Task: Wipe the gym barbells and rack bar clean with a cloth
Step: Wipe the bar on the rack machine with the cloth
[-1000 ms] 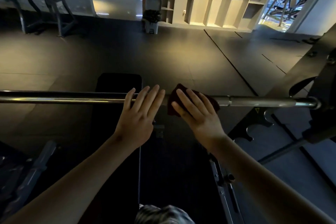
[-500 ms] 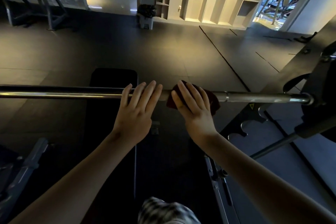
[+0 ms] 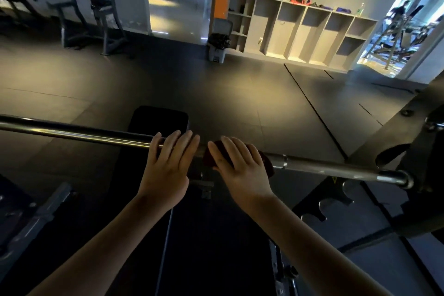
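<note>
Since the earlier frames the view has lifted and tilted, so the barbell now slants from 9 o'clock down toward 4 o'clock, while both hands have kept their places on it, side by side. The left hand lies palm down across the bar just left of centre, its fingers straight and close together, pointing toward 1 o'clock; it grasps nothing and simply rests on the steel. Its forearm comes in from 7 o'clock. The right hand sits just beside it, toward 3 o'clock, also flat, with fingers stretched toward 11 o'clock, pressing the dark red cloth onto the bar rather than clenching it. The cloth wraps over the bar under that palm, with edges showing on either side of the hand. Its forearm enters from 5 o'clock. Beneath the bar, toward 12 o'clock of the hands, lies the black bench pad. At 3 o'clock the bar's end meets the dark rack upright.
</note>
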